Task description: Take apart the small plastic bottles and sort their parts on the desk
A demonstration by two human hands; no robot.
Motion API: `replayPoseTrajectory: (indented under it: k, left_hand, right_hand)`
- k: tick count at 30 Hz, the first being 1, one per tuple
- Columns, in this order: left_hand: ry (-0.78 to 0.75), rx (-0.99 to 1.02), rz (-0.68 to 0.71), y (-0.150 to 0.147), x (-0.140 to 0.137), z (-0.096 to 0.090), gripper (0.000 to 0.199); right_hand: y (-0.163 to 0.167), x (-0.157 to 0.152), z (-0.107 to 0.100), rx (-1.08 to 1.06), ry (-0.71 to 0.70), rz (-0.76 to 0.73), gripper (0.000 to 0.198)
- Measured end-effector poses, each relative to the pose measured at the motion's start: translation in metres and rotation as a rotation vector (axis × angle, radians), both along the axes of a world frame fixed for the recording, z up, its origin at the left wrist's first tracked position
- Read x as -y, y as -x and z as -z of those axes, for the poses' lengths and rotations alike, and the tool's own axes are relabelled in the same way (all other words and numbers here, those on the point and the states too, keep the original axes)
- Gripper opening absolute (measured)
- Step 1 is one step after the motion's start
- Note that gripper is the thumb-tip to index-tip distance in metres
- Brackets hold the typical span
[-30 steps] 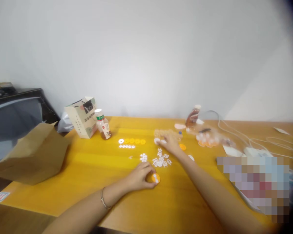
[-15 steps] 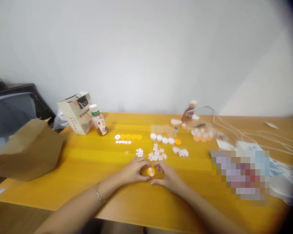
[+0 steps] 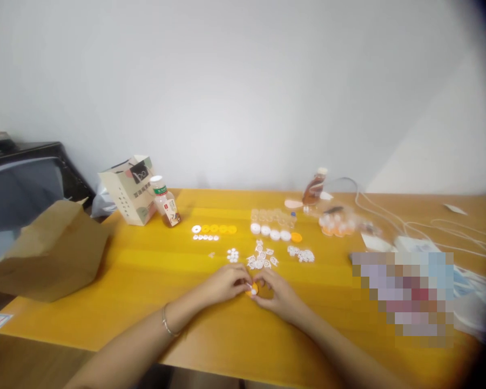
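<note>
Between the two hands, low over the middle of the table [image 3: 227, 337], I see a small orange disc [image 3: 249, 293] with a white round piece on its face. The left hand [image 3: 229, 282] pinches its left side, fingers nearly closed; the right hand [image 3: 282, 294] curls half-open, fingertips on its right. White cutouts [image 3: 260, 260] lie just beyond; yellow tabletop stretches to the near edge. Characters on the beige bag [image 3: 132, 195] are too blurred to read; the bottle [image 3: 167, 204] beside it wears a green band.
</note>
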State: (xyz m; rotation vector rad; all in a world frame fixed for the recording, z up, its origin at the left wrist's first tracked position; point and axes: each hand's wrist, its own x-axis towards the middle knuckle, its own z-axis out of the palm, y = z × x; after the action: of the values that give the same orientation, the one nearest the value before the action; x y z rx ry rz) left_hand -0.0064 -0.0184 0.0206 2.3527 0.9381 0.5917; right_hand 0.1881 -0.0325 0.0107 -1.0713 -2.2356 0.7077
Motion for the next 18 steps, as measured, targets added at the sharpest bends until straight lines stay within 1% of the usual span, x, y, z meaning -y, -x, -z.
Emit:
replayPoseTrajectory:
  k: [4,6,9,14,16,18]
  left_hand:
    - [0.017,-0.065,-0.021,-0.002,-0.003,-0.001,0.005]
    - [0.029,-0.078,-0.019,-0.002,-0.004,-0.001,0.004]
    - [0.039,-0.068,-0.026,-0.003,-0.004,-0.001,0.004]
    - [0.008,0.004,-0.046,-0.002,-0.001,0.001,0.003]
    - [0.002,0.064,-0.092,0.001,-0.003,0.001,0.002]
    - [-0.012,0.133,-0.181,0.008,-0.01,0.002,0.006]
  right_hand:
    - [0.0,0.0,0.002,-0.001,-0.003,-0.018,0.012]
    - [0.0,0.0,0.002,0.0,-0.005,-0.024,0.014]
    - [0.0,-0.001,0.002,0.003,-0.006,-0.028,0.013]
    - [0.0,-0.001,0.001,0.008,-0.001,-0.026,0.013]
    - [-0.001,-0.001,0.002,0.008,0.005,-0.022,0.013]
    - [-0.002,-0.001,0.002,0.011,0.015,-0.01,0.014]
